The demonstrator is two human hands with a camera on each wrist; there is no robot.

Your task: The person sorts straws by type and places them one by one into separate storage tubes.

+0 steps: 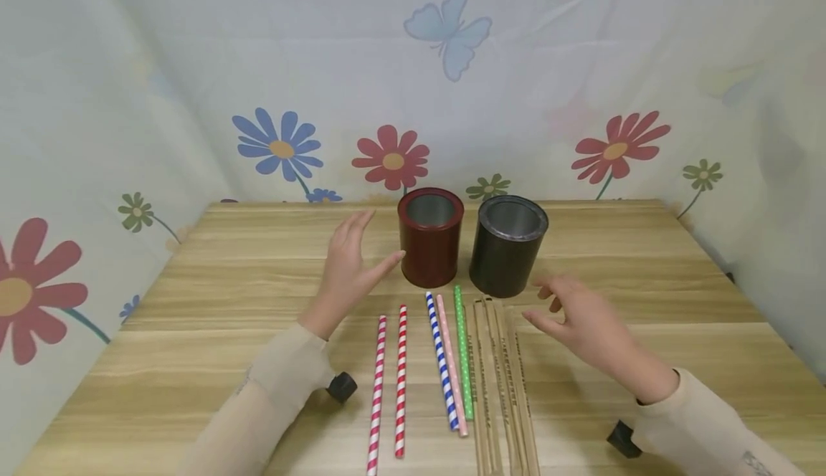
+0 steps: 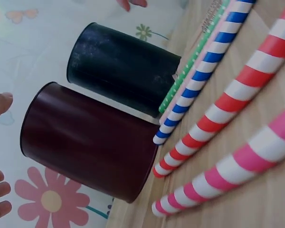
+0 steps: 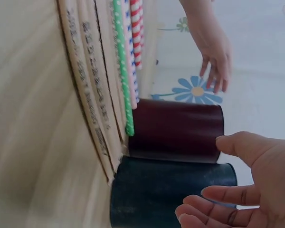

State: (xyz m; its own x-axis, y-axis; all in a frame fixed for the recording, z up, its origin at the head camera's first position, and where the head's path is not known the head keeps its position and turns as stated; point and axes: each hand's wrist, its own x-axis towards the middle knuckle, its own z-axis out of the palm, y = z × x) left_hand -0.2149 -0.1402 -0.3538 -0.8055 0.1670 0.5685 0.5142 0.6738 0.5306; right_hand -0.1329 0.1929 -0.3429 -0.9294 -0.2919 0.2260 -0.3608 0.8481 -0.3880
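Wood-grain bench (image 1: 193,304) supports two upright, open-topped cans: dark red can (image 1: 429,257) and, to its right, black can (image 1: 503,268). Left hand (image 1: 348,261), near the red can, is spread and unloaded. Right hand (image 1: 584,318), near the black can, is loosely bent, gripping nothing. Printed brown sleeves (image 1: 508,375) lie before the black can; five patterned straws (image 1: 401,383) lie left of them.

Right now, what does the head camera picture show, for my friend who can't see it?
A person's left grip and right grip, both empty, flank a dark red can and a black can on a wood-grain table. Five patterned straws and some brown printed sticks lie in front.
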